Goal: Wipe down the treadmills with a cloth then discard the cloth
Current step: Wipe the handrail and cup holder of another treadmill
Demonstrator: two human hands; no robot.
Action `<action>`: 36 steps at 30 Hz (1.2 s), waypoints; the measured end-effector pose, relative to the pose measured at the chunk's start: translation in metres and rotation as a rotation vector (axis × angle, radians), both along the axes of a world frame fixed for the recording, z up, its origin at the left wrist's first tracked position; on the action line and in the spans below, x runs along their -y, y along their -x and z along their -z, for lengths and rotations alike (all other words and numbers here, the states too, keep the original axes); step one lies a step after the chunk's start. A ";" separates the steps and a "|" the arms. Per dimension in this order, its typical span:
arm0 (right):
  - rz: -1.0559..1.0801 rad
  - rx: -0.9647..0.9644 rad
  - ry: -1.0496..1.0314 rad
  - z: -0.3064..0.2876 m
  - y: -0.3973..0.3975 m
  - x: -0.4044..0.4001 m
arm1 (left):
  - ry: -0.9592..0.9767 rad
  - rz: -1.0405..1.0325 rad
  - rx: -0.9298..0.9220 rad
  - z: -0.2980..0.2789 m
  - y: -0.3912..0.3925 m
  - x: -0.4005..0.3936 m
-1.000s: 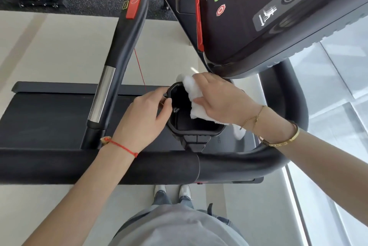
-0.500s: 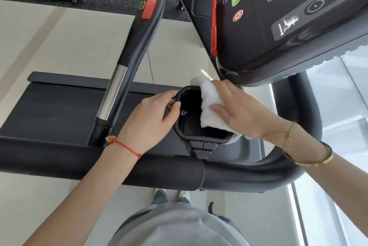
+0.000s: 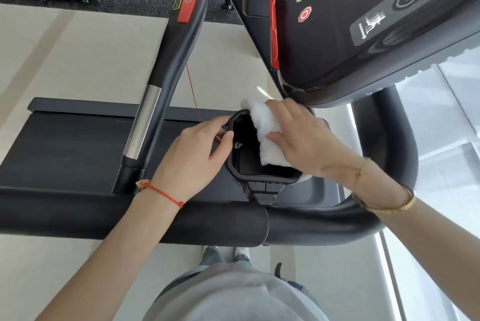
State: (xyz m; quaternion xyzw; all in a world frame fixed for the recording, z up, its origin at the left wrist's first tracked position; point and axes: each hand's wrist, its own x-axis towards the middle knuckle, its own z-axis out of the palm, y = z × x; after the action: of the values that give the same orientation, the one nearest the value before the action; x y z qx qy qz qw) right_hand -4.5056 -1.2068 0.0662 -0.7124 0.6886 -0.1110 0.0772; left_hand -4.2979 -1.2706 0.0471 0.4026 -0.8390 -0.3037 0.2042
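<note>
Right now the white cloth (image 3: 267, 136) lies draped over the far-right rim of the black cup holder (image 3: 262, 179) and hangs down inside along its right wall, under the right hand (image 3: 304, 139). That hand lies on top of the cloth with fingers fairly straight, pressing it against the rim and wall; the fingertips reach left onto the cloth, and a corner of the cloth pokes out past them at the far edge. The left hand (image 3: 194, 157) grips the holder's left rim, thumb hooked over the edge and fingers curled round the outside. The holder sits just beyond the thick black front bar (image 3: 130, 219) of the treadmill, with the console (image 3: 363, 22) above on the far right and the belt (image 3: 65, 149) to the left.
</note>
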 end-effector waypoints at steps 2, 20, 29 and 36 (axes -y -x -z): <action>0.151 0.202 -0.038 -0.001 -0.006 -0.022 | -0.006 0.001 -0.005 -0.001 0.000 0.000; 0.439 0.666 -0.066 0.002 -0.032 -0.081 | -0.008 0.018 -0.013 0.000 0.000 0.000; -0.167 0.329 -0.094 -0.013 -0.029 -0.096 | -0.013 0.031 -0.038 0.003 -0.004 0.003; -0.207 -0.058 -0.224 -0.019 -0.057 -0.038 | -0.022 0.000 -0.065 0.004 -0.008 0.007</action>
State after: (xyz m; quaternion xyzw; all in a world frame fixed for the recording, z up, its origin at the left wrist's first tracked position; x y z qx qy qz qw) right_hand -4.4484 -1.1687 0.0856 -0.7695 0.6214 -0.0043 0.1474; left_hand -4.2895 -1.2776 0.0428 0.3948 -0.8284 -0.3261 0.2270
